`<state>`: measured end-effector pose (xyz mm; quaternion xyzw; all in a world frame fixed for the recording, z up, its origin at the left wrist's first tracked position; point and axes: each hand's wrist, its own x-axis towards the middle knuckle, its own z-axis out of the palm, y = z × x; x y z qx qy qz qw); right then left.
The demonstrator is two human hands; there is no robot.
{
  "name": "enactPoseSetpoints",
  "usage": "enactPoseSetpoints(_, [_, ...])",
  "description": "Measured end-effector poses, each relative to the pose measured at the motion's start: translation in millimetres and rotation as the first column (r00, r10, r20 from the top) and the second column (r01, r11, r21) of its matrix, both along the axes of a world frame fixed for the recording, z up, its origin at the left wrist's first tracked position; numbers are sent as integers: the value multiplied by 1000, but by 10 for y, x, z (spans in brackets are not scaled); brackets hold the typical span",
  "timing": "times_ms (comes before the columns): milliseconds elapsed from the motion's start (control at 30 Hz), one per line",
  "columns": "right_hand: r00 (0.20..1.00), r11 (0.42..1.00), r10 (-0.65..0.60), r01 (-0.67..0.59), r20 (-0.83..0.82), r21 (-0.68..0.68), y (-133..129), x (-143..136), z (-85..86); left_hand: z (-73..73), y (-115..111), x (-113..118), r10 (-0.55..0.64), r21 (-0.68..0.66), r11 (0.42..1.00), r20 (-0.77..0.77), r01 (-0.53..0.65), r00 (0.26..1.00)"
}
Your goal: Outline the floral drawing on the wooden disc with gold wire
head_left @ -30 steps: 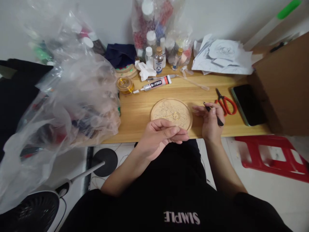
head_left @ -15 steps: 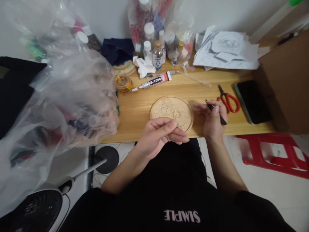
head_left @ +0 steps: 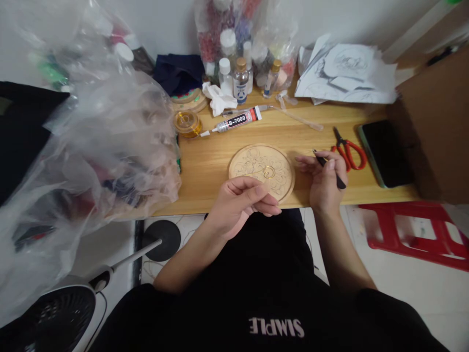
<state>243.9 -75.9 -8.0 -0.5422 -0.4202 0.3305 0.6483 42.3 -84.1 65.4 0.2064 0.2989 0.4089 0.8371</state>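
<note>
A round wooden plaque (head_left: 262,151) with a line-drawn swirl pattern lies near the table's front edge. On it rests a coil of thin gold wire (head_left: 269,172), one end running left. My left hand (head_left: 245,198) is over the plaque's front rim, thumb pressed against the index finger; anything pinched there is too small to make out. To the right of the plaque, my right hand (head_left: 326,183) grips slim black tweezers (head_left: 340,182), their tip pointing up and left. Red-handled pliers (head_left: 350,151) lie just beyond that hand.
Behind the plaque lie a B-7000 glue tube (head_left: 238,121), a spool of gold wire (head_left: 186,123) and small bottles (head_left: 241,83). Plastic bags (head_left: 139,146) crowd the left. At right are a phone (head_left: 384,154), a cardboard box (head_left: 436,117) and paper drawings (head_left: 344,71).
My left hand's lower fingers have shifted slightly left. My right hand still grips the tweezers in nearly the same place. The view has shifted a little.
</note>
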Motion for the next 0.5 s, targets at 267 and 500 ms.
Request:
enactPoseSetpoints(267, [1000, 1000, 1, -1, -5, 7, 1, 0, -10, 46, 1, -29, -43, 41, 998, 39, 42, 998])
enactPoseSetpoints(500, [1000, 1000, 1, -1, -4, 23, 11, -5, -9, -7, -74, -240, 101, -7, 994, -284, -108, 953])
